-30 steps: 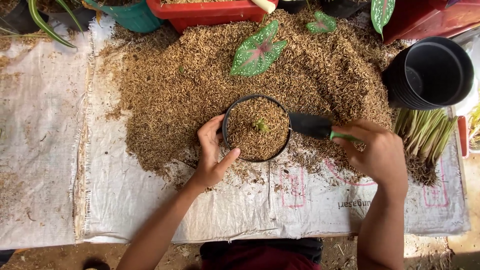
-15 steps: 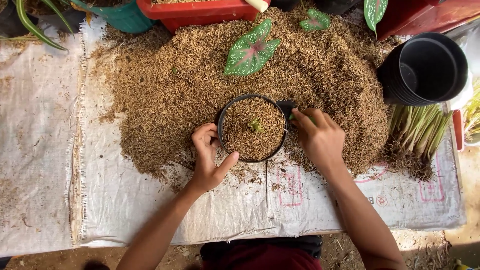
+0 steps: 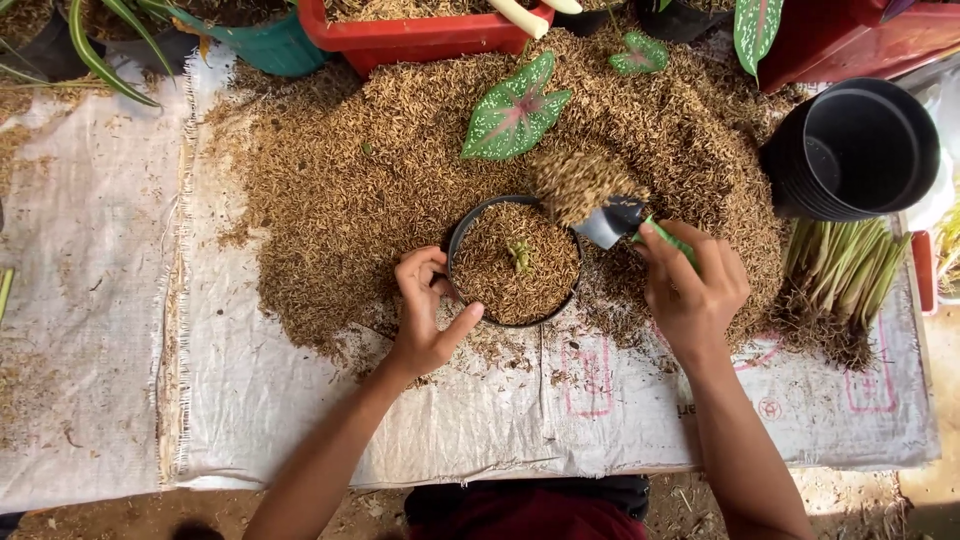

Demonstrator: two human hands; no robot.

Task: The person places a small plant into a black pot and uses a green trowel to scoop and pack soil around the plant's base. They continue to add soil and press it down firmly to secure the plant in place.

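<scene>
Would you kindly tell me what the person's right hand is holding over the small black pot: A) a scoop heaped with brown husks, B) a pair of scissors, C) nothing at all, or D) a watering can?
A: the right hand grips a green-handled scoop heaped with husks, beside the small black pot that the left hand steadies.

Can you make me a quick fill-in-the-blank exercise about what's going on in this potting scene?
1. The left hand steadies the rim of a small ____ pot filled with husk.
2. The right hand holds a scoop by its ____ handle.
3. The scoop is heaped with brown ____.
4. A stack of empty black pots lies on the person's ____ side.

Missing words: black; green; husk; right
</scene>
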